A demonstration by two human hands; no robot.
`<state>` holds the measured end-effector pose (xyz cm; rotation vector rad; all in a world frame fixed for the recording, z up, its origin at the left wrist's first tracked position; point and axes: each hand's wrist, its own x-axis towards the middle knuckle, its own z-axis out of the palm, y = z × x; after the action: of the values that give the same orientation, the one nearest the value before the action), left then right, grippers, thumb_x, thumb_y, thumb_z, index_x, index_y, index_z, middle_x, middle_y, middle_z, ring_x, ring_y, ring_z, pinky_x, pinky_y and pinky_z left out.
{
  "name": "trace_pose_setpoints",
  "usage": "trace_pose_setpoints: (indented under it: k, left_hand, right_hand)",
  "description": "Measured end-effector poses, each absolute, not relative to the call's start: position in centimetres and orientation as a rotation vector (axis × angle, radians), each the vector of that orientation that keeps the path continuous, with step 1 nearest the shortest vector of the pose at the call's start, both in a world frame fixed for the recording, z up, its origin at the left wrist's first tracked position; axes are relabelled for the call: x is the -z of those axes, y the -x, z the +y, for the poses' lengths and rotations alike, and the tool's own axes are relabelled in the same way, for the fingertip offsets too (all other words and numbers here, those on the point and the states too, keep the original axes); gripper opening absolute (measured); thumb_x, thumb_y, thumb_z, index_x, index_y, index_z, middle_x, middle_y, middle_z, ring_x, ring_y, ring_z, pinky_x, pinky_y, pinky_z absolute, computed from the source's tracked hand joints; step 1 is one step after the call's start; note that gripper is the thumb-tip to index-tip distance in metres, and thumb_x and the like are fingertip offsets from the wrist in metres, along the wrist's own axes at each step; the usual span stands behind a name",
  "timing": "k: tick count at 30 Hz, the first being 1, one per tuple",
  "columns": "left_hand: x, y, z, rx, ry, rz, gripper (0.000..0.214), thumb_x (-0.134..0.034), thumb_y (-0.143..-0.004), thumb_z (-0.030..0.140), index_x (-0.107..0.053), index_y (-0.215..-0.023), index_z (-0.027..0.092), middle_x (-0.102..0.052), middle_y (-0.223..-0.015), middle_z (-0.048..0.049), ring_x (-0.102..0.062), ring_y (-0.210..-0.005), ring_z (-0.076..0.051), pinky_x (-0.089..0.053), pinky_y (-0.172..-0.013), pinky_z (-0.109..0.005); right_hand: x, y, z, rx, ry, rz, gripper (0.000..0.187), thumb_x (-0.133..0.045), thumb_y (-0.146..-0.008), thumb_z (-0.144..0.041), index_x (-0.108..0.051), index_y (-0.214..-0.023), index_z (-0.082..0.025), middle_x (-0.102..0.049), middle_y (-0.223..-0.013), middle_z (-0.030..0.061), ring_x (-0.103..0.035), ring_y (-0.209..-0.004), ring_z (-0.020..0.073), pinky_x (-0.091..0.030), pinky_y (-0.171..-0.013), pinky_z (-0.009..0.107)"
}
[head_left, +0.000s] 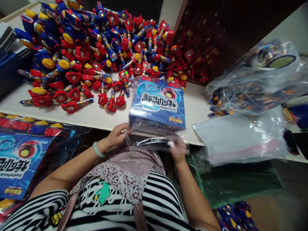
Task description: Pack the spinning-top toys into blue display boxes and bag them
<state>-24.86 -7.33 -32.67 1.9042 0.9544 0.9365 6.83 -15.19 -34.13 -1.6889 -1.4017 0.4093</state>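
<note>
A blue printed box lies at the front edge of the white table, inside a clear plastic bag. The bag's open end hangs toward me, past the edge. My left hand pinches the bag's left edge, with white finger covers on the fingertips. On the other side, my right hand, a little blurred, grips the bag's right edge. Just behind the box lie red and blue toys with printed candy tubes.
A big heap of such toys covers the table's left and back. At right lie flat clear bags and a bulging plastic bag with a tape roll. Another packed blue box stands at lower left. A dark upright panel rises at the back.
</note>
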Motion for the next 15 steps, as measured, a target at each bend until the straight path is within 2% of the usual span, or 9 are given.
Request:
trace_pose_setpoints:
  k: [2,5,11,15]
  left_hand:
    - [31.2,25.0,-7.3,-1.153,-1.800,1.039,0.021,-0.058,-0.095,0.039,-0.053,-0.086,0.020,-0.058,-0.077,-0.0010,-0.056,-0.071,-0.014,-0.048,-0.069,-0.027]
    - [29.5,26.6,-7.3,-1.328,-1.761,1.201,0.019,-0.061,-0.094,0.036,-0.052,-0.089,0.021,-0.054,-0.076,0.0015,-0.052,-0.066,-0.012,-0.045,-0.063,-0.024]
    - [31.9,29.9,-10.4,-1.043,-1.838,1.473,0.015,-0.065,-0.085,0.029,-0.054,-0.084,0.019,-0.053,-0.065,0.0046,-0.047,-0.056,-0.009,-0.038,-0.054,-0.021]
    - [34.6,29.9,-12.6,-1.071,-1.672,1.514,0.017,-0.065,-0.081,0.030,-0.054,-0.080,0.019,-0.056,-0.067,0.0040,-0.050,-0.058,-0.009,-0.039,-0.054,-0.019]
  right_hand:
    - [32.5,-7.5,-15.4,-0.393,1.669,-1.298,0.027,-0.056,-0.087,-0.041,-0.070,-0.079,-0.019,-0.071,-0.076,0.0055,-0.067,-0.074,0.0201,-0.057,-0.073,0.036]
    - [30.5,-8.6,-17.0,-0.311,1.655,-1.167,0.024,-0.057,-0.086,-0.039,-0.068,-0.086,-0.018,-0.068,-0.073,0.0034,-0.063,-0.070,0.0173,-0.053,-0.069,0.032]
    - [32.5,-7.7,-21.5,-0.206,1.839,-1.249,0.023,-0.062,-0.082,-0.041,-0.065,-0.086,-0.019,-0.066,-0.075,0.0026,-0.059,-0.067,0.0154,-0.048,-0.064,0.028]
    - [34.5,-5.9,-22.2,-0.409,1.881,-1.169,0.030,-0.065,-0.074,-0.041,-0.062,-0.094,-0.019,-0.065,-0.075,0.0010,-0.056,-0.063,0.0140,-0.047,-0.058,0.026]
